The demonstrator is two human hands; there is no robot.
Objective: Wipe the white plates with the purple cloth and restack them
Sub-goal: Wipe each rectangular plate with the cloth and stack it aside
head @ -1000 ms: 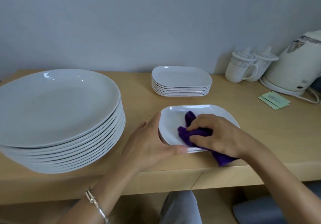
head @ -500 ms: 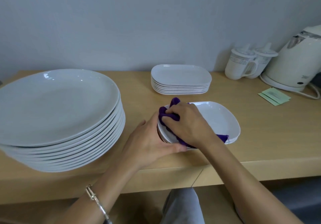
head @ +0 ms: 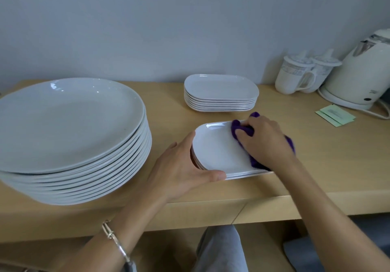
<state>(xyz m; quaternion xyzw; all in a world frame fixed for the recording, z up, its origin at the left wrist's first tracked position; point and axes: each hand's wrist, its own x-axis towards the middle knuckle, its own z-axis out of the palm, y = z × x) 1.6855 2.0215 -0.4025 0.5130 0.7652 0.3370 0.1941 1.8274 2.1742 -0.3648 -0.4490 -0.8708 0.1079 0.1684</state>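
A small white rectangular plate (head: 215,149) tops a short stack at the counter's front edge. My left hand (head: 181,168) grips that stack's left and near rim, thumb along the front. My right hand (head: 266,141) holds the bunched purple cloth (head: 240,128) and presses it on the plate's far right part. Behind stands a taller stack of the same small plates (head: 220,92). A tall stack of large round white plates (head: 69,132) fills the left.
At the right rear of the wooden counter (head: 316,155) stand two white lidded mugs (head: 299,75) and a cream electric kettle (head: 363,75) with its cord. Green paper sachets (head: 335,115) lie in front of the kettle. A grey wall closes the back.
My right hand has swept the cloth across the plate, from its left edge to its far right part. My left hand has kept its grip on the rim.
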